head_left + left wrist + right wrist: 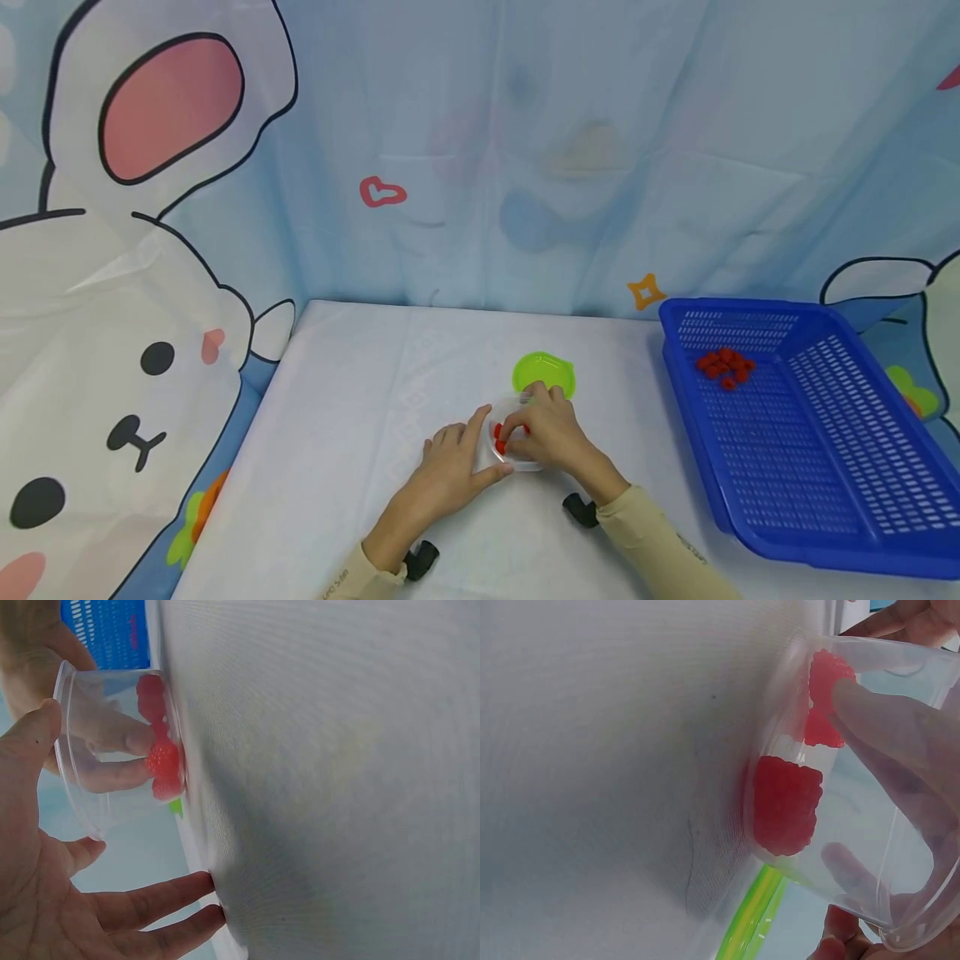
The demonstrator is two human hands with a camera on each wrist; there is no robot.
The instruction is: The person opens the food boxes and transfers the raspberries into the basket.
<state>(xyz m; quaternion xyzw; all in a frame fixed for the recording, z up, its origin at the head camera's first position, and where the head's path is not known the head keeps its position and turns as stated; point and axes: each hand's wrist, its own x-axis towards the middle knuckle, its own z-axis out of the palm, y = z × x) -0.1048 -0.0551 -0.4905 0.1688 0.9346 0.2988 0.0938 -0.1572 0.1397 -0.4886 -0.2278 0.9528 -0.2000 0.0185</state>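
A small clear plastic cup (505, 407) stands upright on the white-covered table with several red raspberries (787, 806) at its bottom. My left hand (450, 471) is at the cup's left side, its thumb and index finger touching the rim, the other fingers spread toward the table. From above, my right hand (553, 435) reaches into the cup with thumb and index fingertips spaced apart. One fingertip touches a raspberry (831, 679); I see none pinched between the fingers. A bright green round lid (542, 372) lies just behind the cup.
At the right stands a large blue plastic basket (795, 442), with several red raspberries (726, 367) in its far left corner. White cloth (360, 400) covers the table. A cartoon-printed curtain (480, 150) hangs behind the table's far edge.
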